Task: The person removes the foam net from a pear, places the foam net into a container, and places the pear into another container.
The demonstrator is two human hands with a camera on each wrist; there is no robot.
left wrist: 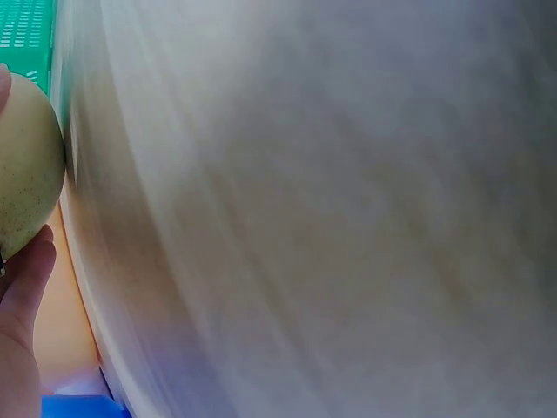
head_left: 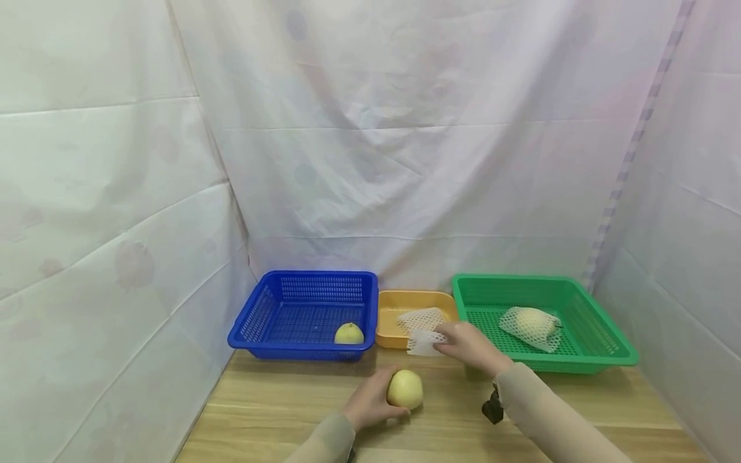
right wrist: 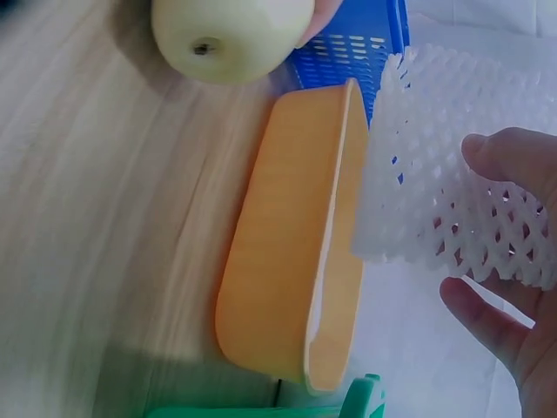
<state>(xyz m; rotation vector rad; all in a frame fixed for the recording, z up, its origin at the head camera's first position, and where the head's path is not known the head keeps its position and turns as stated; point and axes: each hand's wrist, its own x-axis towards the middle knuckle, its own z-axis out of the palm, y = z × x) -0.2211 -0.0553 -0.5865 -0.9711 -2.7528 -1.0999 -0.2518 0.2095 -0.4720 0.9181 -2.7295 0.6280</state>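
Note:
Near the front of the table, my left hand (head_left: 370,402) grips a bare yellow pear (head_left: 405,390), its fingers and thumb round the left side. The left wrist view catches only part of that pear (left wrist: 30,165) and some fingers at its edge. A white foam net sleeve (head_left: 423,343) hangs from my right hand (head_left: 470,347), pinched between thumb and fingers over the front rim of the small orange tray (head_left: 386,342). Seen from the right wrist, the sleeve (right wrist: 426,174) is an empty mesh tube. Another foam net (head_left: 421,318) lies inside the tray.
At the left stands a blue basket (head_left: 272,352) with one bare pear (head_left: 349,334) in its front right corner. A green basket (head_left: 608,334) at the right holds a pear in a foam net (head_left: 534,325). White cloth (head_left: 370,161) hangs behind and along both sides.

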